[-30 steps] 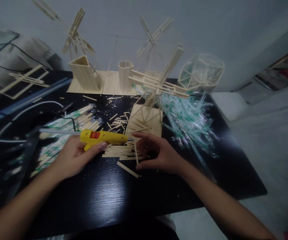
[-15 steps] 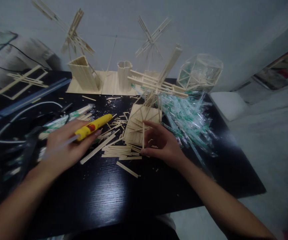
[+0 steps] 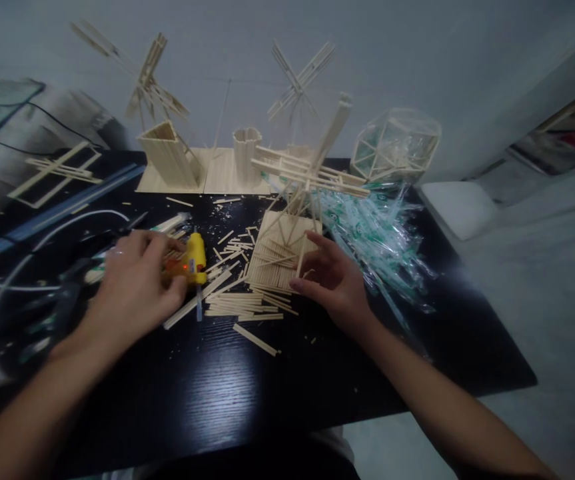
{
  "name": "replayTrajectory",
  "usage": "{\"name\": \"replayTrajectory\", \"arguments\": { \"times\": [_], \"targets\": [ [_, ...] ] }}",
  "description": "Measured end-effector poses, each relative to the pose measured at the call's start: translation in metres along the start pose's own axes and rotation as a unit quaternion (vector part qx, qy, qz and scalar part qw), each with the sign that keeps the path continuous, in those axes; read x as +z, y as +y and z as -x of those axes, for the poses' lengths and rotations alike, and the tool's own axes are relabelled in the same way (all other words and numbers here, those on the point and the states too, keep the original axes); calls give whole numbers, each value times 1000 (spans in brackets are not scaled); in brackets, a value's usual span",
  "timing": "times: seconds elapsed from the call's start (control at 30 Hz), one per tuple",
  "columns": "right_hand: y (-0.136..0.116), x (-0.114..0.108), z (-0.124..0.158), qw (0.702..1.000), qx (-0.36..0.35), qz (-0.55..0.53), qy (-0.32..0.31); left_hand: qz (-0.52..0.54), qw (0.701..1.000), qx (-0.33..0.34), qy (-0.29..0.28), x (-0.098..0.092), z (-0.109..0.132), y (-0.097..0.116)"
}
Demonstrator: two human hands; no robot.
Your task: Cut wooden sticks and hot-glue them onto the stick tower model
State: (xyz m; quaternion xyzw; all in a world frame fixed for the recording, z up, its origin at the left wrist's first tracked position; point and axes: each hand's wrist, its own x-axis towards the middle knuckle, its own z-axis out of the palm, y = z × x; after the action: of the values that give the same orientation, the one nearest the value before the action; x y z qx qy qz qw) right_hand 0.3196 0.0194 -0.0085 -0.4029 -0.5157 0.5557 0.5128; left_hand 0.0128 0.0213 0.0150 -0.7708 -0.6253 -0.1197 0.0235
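My left hand [image 3: 140,277] is closed round the handle of a yellow glue gun [image 3: 196,257], on which a small red light shows. A clear glue stick [image 3: 199,303] pokes out of the gun's lower end. My right hand [image 3: 334,277] pinches a short wooden stick [image 3: 300,259], standing nearly upright between thumb and index finger. Just beyond it is a wooden windmill model [image 3: 310,177] with crossed blades and thin legs, above a base of flat sticks [image 3: 272,267]. Between my hands lie loose cut sticks [image 3: 240,303] on the black table [image 3: 207,387].
Clear and green plastic wrappers [image 3: 377,227] cover the table's right side. Behind stand a triangular stick tower [image 3: 167,157], a round stick cup [image 3: 247,157] and a stick-framed polyhedron [image 3: 397,147]. A white cable [image 3: 22,257] curves at the left, near a loose wooden frame [image 3: 57,173].
My left hand has turned the glue gun from slanting up to the right to nearly upright, its glue stick now downward. My right hand has shifted slightly right with the stick.
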Motion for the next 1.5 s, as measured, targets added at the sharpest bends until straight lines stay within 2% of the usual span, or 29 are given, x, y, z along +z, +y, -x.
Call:
{"name": "replayTrajectory", "arguments": {
  "times": [0.03, 0.07, 0.13, 0.2, 0.27, 0.37, 0.47, 0.57, 0.63, 0.7, 0.77, 0.9, 1.0, 1.1, 1.3, 1.5],
  "targets": [
    [-1, 1, 1, 1000, -19, 9, 6, 42, 998, 30, 21, -3, -3, 10],
    [-2, 1, 2, 999, -38, 18, 12, 79, 995, 63, 16, -4, -6, 21],
    [-2, 2, 3, 997, -67, 40, 21, 115, 986, 121, -29, -1, -17, 46],
    [-2, 3, 5, 994, -84, 68, 24, 107, 979, 163, -64, 9, -29, 68],
    [0, 3, 5, 991, -99, 91, 20, 86, 979, 165, -85, 22, -41, 84],
    [4, 2, 4, 986, -128, 106, 4, 66, 978, 153, -128, 37, -52, 96],
    [8, 1, 3, 984, -139, 110, -13, 49, 976, 153, -147, 42, -55, 98],
    [10, 2, 4, 983, -132, 123, -22, 66, 978, 132, -145, 38, -51, 94],
    [10, 3, 6, 982, -124, 137, -28, 121, 980, 88, -133, 30, -46, 90],
    [10, 4, 7, 982, -111, 150, -40, 212, 968, 38, -131, 18, -37, 86],
    [10, 6, 9, 980, -101, 163, -56, 326, 932, 1, -156, 7, -26, 83],
    [9, 8, 11, 974, -93, 185, -94, 510, 835, -89, -185, -4, -6, 82],
    [10, 9, 13, 970, -83, 193, -122, 559, 801, -122, -175, -2, 1, 84],
    [11, 10, 15, 966, -69, 206, -138, 569, 793, -123, -182, 3, 2, 86],
    [12, 10, 17, 961, -75, 227, -140, 563, 794, -116, -195, 11, 5, 88],
    [12, 10, 17, 959, -77, 231, -146, 567, 790, -119, -202, 10, 5, 90]
  ]
}}
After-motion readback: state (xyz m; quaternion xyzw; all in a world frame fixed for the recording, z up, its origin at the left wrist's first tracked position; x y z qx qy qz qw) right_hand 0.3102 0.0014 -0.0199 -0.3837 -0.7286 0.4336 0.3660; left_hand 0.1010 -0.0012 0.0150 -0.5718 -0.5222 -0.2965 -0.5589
